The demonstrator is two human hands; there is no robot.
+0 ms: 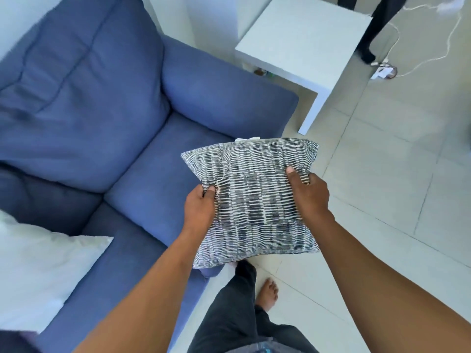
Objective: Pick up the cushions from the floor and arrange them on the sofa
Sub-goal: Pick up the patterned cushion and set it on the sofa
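Observation:
A grey-and-white striped cushion (252, 200) is held in the air over the front right corner of the blue sofa (158, 159). My left hand (200, 208) grips its left edge, thumb on top. My right hand (309, 193) grips its right edge the same way. The cushion lies roughly flat, tilted a little toward me, and does not touch the seat. A white cushion (40, 271) rests on the sofa seat at the lower left.
A white side table (300, 42) stands on the tiled floor just beyond the sofa's armrest (224, 98). Cables (418, 64) and another person's dark-trousered leg (369, 39) are at the top right. My own legs and bare foot (267, 294) stand beside the sofa front.

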